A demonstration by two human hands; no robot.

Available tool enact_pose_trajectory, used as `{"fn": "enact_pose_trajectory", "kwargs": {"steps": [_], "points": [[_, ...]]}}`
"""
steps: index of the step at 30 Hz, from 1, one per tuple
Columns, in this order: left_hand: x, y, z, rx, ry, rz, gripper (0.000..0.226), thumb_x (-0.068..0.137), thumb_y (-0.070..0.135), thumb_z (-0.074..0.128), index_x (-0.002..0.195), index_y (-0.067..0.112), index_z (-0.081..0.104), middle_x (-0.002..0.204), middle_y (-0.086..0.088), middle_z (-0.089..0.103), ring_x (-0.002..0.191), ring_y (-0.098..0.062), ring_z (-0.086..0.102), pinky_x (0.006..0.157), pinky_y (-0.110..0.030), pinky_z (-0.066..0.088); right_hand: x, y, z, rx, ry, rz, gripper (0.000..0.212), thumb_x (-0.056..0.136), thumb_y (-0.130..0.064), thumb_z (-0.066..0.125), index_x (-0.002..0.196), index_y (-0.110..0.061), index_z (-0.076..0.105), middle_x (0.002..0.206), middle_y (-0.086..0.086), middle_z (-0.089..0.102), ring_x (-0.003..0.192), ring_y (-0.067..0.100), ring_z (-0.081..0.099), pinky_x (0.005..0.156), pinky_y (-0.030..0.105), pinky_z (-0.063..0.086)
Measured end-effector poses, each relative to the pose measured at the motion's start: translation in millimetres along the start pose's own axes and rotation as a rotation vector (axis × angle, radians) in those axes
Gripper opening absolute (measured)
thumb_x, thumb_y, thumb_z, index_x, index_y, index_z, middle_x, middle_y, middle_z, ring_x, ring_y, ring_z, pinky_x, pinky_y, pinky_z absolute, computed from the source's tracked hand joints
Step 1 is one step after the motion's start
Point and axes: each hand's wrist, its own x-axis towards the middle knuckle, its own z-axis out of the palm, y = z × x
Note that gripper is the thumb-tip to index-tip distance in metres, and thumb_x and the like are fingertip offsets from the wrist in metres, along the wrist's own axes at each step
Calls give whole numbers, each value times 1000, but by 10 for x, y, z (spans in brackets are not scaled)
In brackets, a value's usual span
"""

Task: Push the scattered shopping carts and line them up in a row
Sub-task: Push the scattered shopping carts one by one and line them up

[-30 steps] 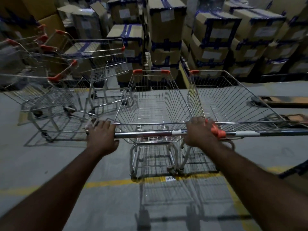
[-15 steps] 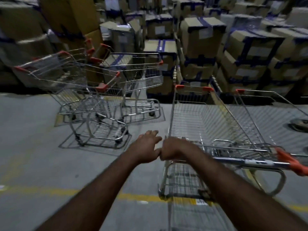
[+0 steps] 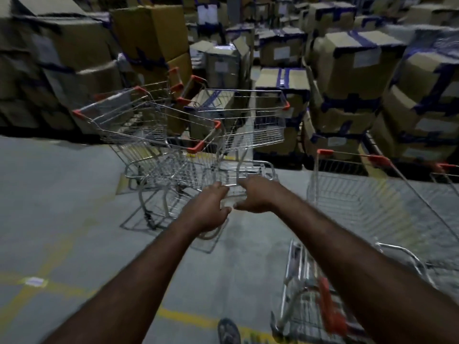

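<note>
Both arms are stretched out over the floor (image 3: 62,199); the left hand (image 3: 207,209) and the right hand (image 3: 255,194) hang close together, fingers loosely curled and clasping nothing, as far as the blur lets me judge; I cannot tell that either touches a cart. The loose carts (image 3: 154,137) stand in a knot near the far edge of the floor, close to the stacked boxes (image 3: 352,60); they point different ways and overlap, and one cart (image 3: 248,120) at the right of the knot is turned across the others. Toward the right edge of the floor the parked cart (image 3: 347,202) stands square to the boxes, with another just showing beyond it; that looks like the start of the row.

The main danger is the knot itself. If the baskets are hooked together, tugging one would likely drag or tip its neighbours; a grip on a wire rim instead of a handle could leave fingers nipped between two baskets. Swivel wheels may send a freed cart veering into the boxes, or into the parked cart, knocking the row crooked. The shoe (image 3: 228,331) stands near the parked cart's lower frame, by the yellow line (image 3: 188,319), so a sideways step could catch on it; the dim light makes all of this harder to judge.
</note>
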Motion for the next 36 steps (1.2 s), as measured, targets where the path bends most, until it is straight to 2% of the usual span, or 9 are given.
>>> {"fn": "enact_pose_trajectory", "kwargs": {"steps": [3, 7, 11, 17, 21, 24, 28, 33, 36], "points": [[320, -444, -181, 28, 1, -76, 60, 95, 34, 64, 148, 16, 44, 154, -9, 39, 142, -29, 38, 111, -38, 35, 678, -99, -51, 43, 25, -44, 77, 87, -61, 64, 151, -24, 40, 155, 10, 43, 139, 33, 44, 107, 54, 43], [761, -1089, -385, 64, -53, -180, 67, 94, 38, 63, 153, 20, 37, 161, -6, 31, 145, -24, 33, 111, -32, 32, 1535, -319, -166, 29, -27, -119, 69, 88, -57, 66, 145, -22, 47, 147, 13, 49, 133, 34, 49, 102, 46, 46], [1103, -1657, -569, 56, -13, -277, 68, 94, 39, 64, 153, 20, 38, 160, -6, 33, 145, -26, 35, 113, -37, 34, 2266, -576, -256, 67, -32, -178, 77, 87, -61, 64, 151, -24, 41, 154, 12, 43, 137, 34, 46, 107, 52, 44], [1429, -2425, -819, 27, 49, -404, 63, 95, 40, 61, 151, 22, 39, 158, -4, 35, 142, -26, 38, 110, -43, 40, 3071, -943, -345, 72, -44, -259, 73, 89, -54, 67, 150, -22, 42, 149, 9, 48, 132, 30, 50, 103, 51, 48], [1651, -2909, -997, 37, 79, -414, 63, 95, 37, 62, 151, 19, 41, 153, -6, 40, 139, -26, 41, 109, -42, 42, 3507, -1153, -372, 118, -59, -252, 72, 94, -46, 67, 154, -22, 36, 153, 12, 44, 135, 30, 48, 108, 46, 41], [1869, -3362, -1117, 19, 108, -435, 63, 95, 37, 61, 152, 20, 39, 154, -8, 40, 140, -27, 40, 110, -45, 41, 3933, -1357, -362, 92, -70, -232, 73, 94, -46, 66, 155, -22, 34, 158, 11, 37, 139, 30, 43, 112, 50, 37], [2234, -4028, -1214, 13, 118, -424, 62, 94, 41, 60, 149, 20, 42, 147, -6, 45, 136, -28, 44, 105, -46, 45, 4550, -1637, -310, 99, -51, -196, 73, 93, -45, 66, 155, -21, 35, 156, 13, 39, 136, 31, 46, 110, 47, 43], [2748, -4782, -1422, 25, 57, -404, 63, 94, 35, 60, 152, 20, 39, 155, -8, 40, 141, -27, 40, 111, -45, 41, 5245, -1991, -178, 148, -108, -111, 76, 95, -41, 64, 158, -22, 28, 164, 12, 26, 145, 31, 37, 114, 49, 36], [3045, -5132, -1474, 47, 11, -389, 62, 95, 28, 57, 153, 19, 37, 161, -8, 32, 146, -28, 32, 115, -47, 38, 5611, -2138, -89, 204, -111, -79, 70, 95, -38, 65, 155, -19, 33, 160, 10, 36, 140, 30, 44, 111, 46, 41]]}}
